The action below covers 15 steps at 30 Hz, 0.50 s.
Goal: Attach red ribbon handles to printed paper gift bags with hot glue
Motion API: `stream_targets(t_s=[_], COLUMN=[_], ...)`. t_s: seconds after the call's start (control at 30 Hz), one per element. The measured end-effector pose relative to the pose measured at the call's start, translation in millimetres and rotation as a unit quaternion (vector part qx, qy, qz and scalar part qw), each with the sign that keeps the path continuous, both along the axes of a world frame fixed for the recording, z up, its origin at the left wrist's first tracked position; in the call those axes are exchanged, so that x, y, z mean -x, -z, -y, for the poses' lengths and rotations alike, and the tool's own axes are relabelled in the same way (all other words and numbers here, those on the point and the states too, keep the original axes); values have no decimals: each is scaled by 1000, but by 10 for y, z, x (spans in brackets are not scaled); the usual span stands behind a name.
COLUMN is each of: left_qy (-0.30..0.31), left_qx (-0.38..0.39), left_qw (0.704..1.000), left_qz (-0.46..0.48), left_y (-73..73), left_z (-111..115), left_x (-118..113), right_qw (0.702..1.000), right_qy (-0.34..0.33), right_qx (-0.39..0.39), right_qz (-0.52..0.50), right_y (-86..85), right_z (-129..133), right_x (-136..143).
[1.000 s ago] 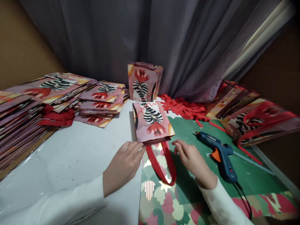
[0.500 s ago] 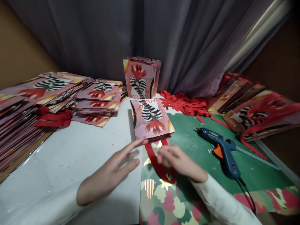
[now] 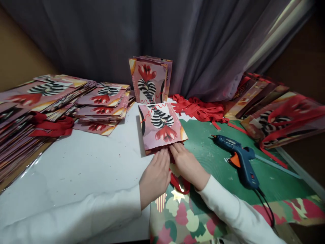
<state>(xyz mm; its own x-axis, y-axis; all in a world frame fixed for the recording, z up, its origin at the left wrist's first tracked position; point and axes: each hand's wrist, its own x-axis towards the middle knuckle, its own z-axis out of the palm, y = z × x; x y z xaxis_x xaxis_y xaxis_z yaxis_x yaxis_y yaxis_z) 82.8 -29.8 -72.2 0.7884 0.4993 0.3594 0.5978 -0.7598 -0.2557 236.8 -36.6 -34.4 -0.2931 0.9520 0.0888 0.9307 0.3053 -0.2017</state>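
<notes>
One left hand (image 3: 155, 178) and one right hand (image 3: 189, 166), fingers held close, meet the mouth of a bag (image 3: 165, 127) lying on the counter (image 3: 96, 169); any pinch is hidden. Likely light and easily creased, the paper would suit a gentle grip along its folded sides.

A white mark (image 3: 226, 160) on the green mat (image 3: 203, 154) — H-like (too small to be sure).
</notes>
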Motion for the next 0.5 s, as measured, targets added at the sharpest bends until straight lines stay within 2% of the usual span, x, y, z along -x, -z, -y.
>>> stream_targets(t_s=[0.17,0.3,0.5], left_qy=[-83,-79,-74], left_qx=[115,174,205], left_qw=[989,980,974], left_qz=[-28,-50,-63], left_y=[-135,-234,-306], left_z=[-198,-273,-416], left_x=[-61,-81,-71], right_qw=[999,999,997], right_qy=[3,10,43], right_qx=[0,8,53], right_qz=[41,31,47], right_y=[111,79,29], right_z=[-84,-147,-267], right_x=[10,23,4])
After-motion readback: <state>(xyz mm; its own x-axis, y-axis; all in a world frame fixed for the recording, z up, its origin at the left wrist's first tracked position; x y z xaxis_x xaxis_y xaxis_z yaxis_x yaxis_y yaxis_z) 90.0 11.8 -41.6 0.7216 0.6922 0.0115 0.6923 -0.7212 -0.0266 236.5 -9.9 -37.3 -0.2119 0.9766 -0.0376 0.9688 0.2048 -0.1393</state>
